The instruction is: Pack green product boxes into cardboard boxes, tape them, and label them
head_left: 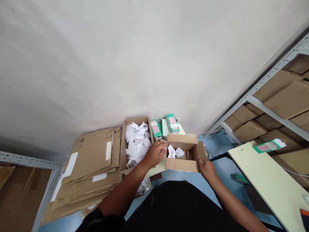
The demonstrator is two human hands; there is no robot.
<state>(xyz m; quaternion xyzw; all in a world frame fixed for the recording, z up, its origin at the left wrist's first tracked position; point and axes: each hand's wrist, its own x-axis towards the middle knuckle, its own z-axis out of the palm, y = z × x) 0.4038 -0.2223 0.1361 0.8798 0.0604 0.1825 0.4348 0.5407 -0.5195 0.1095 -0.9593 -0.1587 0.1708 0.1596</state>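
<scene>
An open cardboard box (182, 166) is held up in front of me with its flaps spread outward. Crumpled white paper (175, 152) lies at the left inside it. My left hand (155, 153) is closed on the box's left side, and my right hand (206, 167) grips the right flap near its front corner. Left of this box stands a larger carton (123, 151) filled with crumpled white paper (137, 143). Behind the held box are several green and pink product boxes (172, 123).
Flattened cardboard boxes (93, 154) are stacked at the left. On the right stands a pale table (264, 180) with a green and pink box (269, 146) at its far end. Metal shelving (270, 111) with cartons runs along the right. A green box (240, 178) lies low beside the table.
</scene>
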